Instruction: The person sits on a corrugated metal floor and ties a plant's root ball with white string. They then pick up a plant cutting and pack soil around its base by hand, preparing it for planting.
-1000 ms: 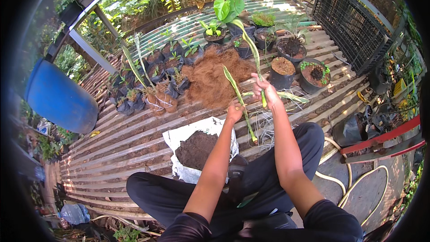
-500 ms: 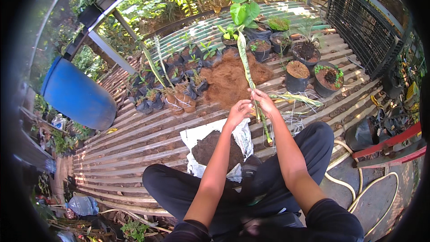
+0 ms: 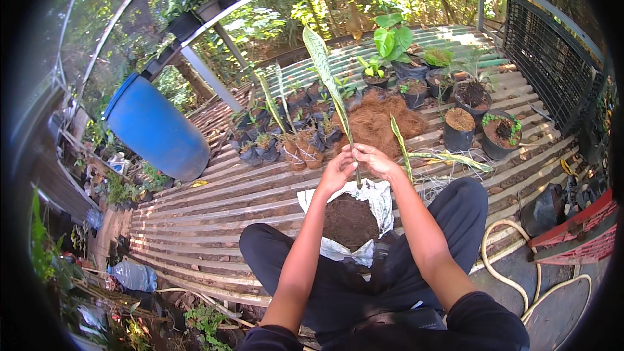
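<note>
A long variegated snake plant leaf (image 3: 328, 75) stands nearly upright above the soil, tilted to the left at its tip. My left hand (image 3: 338, 172) and my right hand (image 3: 377, 161) are both closed round its narrow lower end. Just below them, a heap of dark soil (image 3: 351, 221) lies on a white plastic sheet (image 3: 383, 200) between my legs. A smaller yellow-edged snake plant leaf (image 3: 401, 145) rises beside my right wrist; its lower end is hidden behind my forearm. More cut leaves (image 3: 452, 158) lie to the right over pale string.
Brown coconut fibre (image 3: 383, 120) is heaped ahead. Two fibre-wrapped plants (image 3: 301, 153) stand left of it among small black planting bags. Potted plants (image 3: 460, 123) line the right side. A blue barrel (image 3: 156, 127) leans at left; a hose (image 3: 513, 257) curls at lower right.
The leaf in my hands has swung from nearly vertical to a leftward tilt, its lower end now over the sheet's edge. My view has shifted left, and the smaller leaf beside my right wrist now shows.
</note>
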Demonstrator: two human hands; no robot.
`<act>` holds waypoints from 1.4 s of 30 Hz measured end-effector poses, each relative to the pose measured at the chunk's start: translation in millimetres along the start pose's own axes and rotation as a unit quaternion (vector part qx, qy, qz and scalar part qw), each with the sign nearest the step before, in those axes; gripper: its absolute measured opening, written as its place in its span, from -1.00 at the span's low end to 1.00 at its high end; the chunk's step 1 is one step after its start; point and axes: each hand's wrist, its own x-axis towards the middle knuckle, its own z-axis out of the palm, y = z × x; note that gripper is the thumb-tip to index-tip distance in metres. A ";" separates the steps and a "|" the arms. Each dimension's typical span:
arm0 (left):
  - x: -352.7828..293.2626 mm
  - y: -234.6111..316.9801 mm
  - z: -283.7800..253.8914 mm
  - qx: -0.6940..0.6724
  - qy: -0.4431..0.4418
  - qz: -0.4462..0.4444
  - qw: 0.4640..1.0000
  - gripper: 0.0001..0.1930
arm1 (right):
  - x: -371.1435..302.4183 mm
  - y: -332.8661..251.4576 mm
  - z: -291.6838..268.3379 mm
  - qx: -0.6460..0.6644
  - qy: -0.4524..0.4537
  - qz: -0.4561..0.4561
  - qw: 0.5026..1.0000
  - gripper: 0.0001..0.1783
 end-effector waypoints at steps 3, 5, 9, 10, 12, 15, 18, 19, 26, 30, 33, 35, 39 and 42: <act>-26.1 13.6 -18.2 0.018 0.040 -0.018 0.999 -0.48 | 7.4 -1.8 25.7 -0.015 -0.053 -0.012 0.998 -0.58; -46.0 17.6 -24.7 0.038 0.070 -0.020 0.997 -0.46 | 10.0 -1.9 39.8 -0.051 -0.087 -0.017 0.995 -0.58; -80.9 8.1 -36.9 0.075 0.126 -0.037 0.988 -0.53 | 11.7 6.3 59.4 -0.108 -0.100 0.029 0.989 -0.50; -88.3 2.0 -39.0 0.075 0.153 -0.048 0.984 -0.58 | 11.3 11.0 61.4 -0.149 -0.058 0.042 0.986 -0.47; -102.7 -12.3 -42.5 0.035 0.197 -0.059 0.978 -0.60 | 12.2 19.2 57.3 -0.170 -0.044 0.066 0.982 -0.46; -114.0 -34.9 -52.5 0.045 0.204 -0.048 0.977 -0.66 | 11.1 36.6 40.0 -0.146 0.006 0.119 0.982 -0.47; -120.5 -57.0 -54.0 -0.009 0.246 -0.084 0.966 -0.72 | 4.8 57.4 14.7 -0.114 0.081 0.174 0.975 -0.51; -119.8 -63.2 -55.6 0.013 0.245 -0.080 0.966 -0.73 | 1.8 65.3 6.0 -0.104 0.095 0.179 0.974 -0.52; -121.0 -84.0 -60.7 0.082 0.281 -0.107 0.950 -0.71 | -22.6 148.4 -34.8 -0.107 0.223 0.241 0.939 -0.55; -120.9 -77.9 -57.4 0.098 0.288 -0.117 0.945 -0.71 | -19.4 187.4 -34.9 -0.199 0.206 0.262 0.922 -0.55; -123.5 -72.1 -55.3 0.069 0.294 -0.116 0.946 -0.71 | -10.4 206.1 -15.6 -0.432 0.113 0.162 0.880 -0.45; -127.9 -68.7 -55.5 0.062 0.294 -0.114 0.947 -0.70 | -5.0 209.4 -5.4 -0.440 0.044 0.188 0.877 -0.20; -138.7 -61.9 -60.7 0.072 0.306 -0.151 0.937 -0.68 | 9.7 213.0 9.1 -0.601 -0.052 0.183 0.777 0.06; -146.4 -54.9 -63.5 0.086 0.307 -0.150 0.936 -0.67 | 14.9 216.9 6.4 -0.665 -0.074 0.159 0.726 0.02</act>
